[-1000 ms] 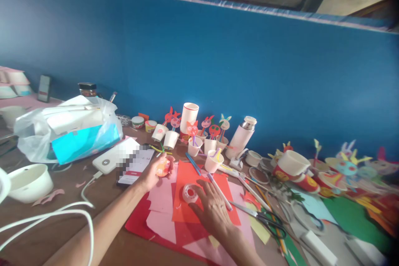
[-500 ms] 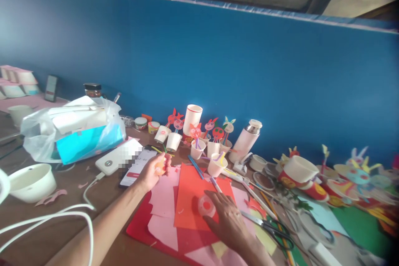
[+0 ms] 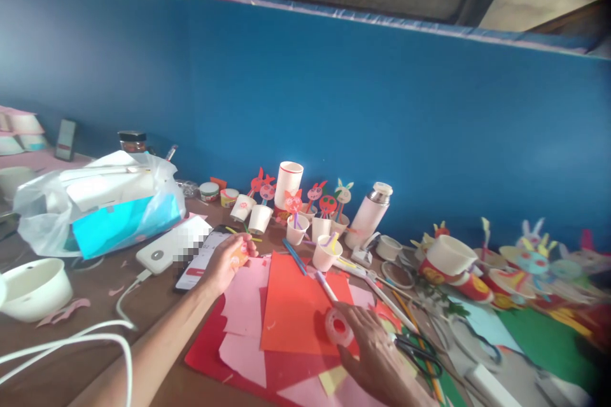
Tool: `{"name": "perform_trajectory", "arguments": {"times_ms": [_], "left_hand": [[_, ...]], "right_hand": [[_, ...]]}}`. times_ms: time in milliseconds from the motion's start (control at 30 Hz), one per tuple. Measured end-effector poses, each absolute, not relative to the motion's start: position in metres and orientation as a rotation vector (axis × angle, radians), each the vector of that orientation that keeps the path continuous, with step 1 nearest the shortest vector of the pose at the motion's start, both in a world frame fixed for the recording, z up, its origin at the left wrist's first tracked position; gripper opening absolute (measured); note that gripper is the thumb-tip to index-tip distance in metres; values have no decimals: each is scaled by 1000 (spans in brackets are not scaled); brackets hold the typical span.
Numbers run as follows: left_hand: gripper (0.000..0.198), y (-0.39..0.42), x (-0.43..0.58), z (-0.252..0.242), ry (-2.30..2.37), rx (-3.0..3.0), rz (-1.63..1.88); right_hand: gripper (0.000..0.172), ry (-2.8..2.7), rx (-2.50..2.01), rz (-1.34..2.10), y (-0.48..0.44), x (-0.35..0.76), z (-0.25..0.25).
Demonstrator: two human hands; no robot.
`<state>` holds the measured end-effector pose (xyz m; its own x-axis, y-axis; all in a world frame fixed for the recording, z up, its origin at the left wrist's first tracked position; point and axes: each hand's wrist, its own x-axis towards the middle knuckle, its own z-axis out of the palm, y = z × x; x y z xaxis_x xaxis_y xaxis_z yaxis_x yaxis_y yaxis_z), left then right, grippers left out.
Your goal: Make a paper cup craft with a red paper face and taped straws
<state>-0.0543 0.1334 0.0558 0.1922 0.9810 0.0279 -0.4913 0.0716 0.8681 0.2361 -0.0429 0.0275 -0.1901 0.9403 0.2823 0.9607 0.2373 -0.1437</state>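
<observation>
My left hand is closed around an orange paper piece, held above the pink paper's edge and next to the phone. Over the right side of the orange sheet, my right hand has its thumb and fingers around a roll of clear tape with a reddish middle. A white pen lies just beyond those fingers. Scissors with black handles are partly hidden beside my right hand. Pink paper and red paper lie under the orange sheet.
Paper cups bearing animal-face figures stand at the back, near a pale thermos. Leftward are a phone, a power bank, a plastic bag and a white bowl. Paper-cup crafts crowd the right.
My right hand has moved right across the orange sheet, and the tape roll has moved with it. The left hand still holds the orange piece. The view has shifted slightly.
</observation>
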Motion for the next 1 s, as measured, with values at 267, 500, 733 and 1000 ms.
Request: {"name": "perform_trajectory", "arguments": {"times_ms": [267,500,733,1000], "left_hand": [[20,124,-47,60,958,1227,1263],[19,122,-43,55,1045,1430,1156],[29,119,-42,56,1141,1855,980],[18,125,-49,49,1344,2240,810]], "right_hand": [[57,-2233,-1693,-83,-44,229,34],[30,-2161,-1592,-121,-38,190,43],[38,-2157,-1580,-115,-33,191,36],[14,-2203,-1511,-124,-38,188,50]]}}
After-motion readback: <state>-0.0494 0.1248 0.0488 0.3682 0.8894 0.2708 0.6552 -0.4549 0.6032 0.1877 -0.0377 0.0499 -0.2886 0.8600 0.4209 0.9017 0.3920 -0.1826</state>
